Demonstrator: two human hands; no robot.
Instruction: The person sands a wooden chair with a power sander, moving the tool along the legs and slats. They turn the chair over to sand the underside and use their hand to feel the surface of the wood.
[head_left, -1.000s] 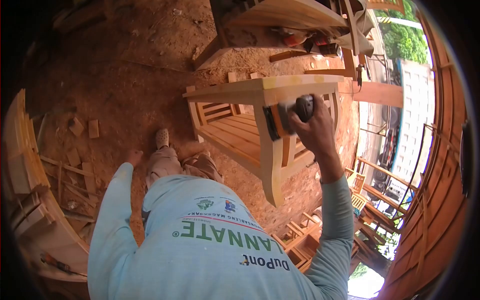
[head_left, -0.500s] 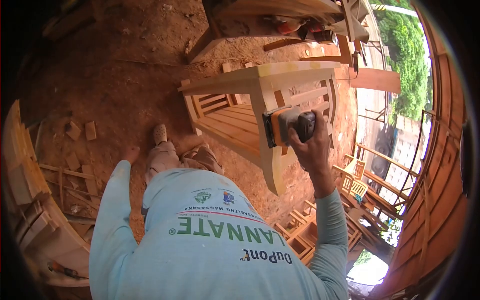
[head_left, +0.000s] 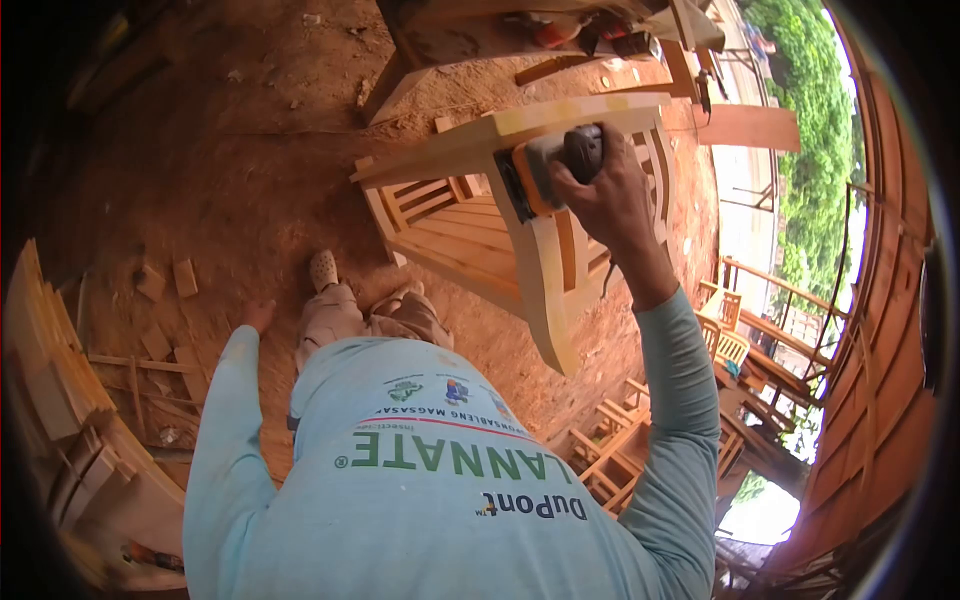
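A pale wooden bench (head_left: 545,285) with a slatted seat and slatted back stands in front of me. My right hand (head_left: 608,195) is wrapped round the dark knob of an orange and black power sander (head_left: 540,175). The sander's flat pad rests against the bench's wide end post, near its upper part. My left hand (head_left: 259,315) hangs low beside my left leg, touching nothing that I can see; its fingers are small and blurred.
A dark wooden table (head_left: 470,45) with bottles stands beyond the bench. Wood offcuts (head_left: 150,283) lie on the dirt floor at left, beside stacked boards (head_left: 60,350). Wooden frames and chairs (head_left: 620,450) are at right, near a reddish wall (head_left: 870,330).
My right hand and the sander have moved up and left along the post. The view has shifted slightly. My left hand still hangs at my side.
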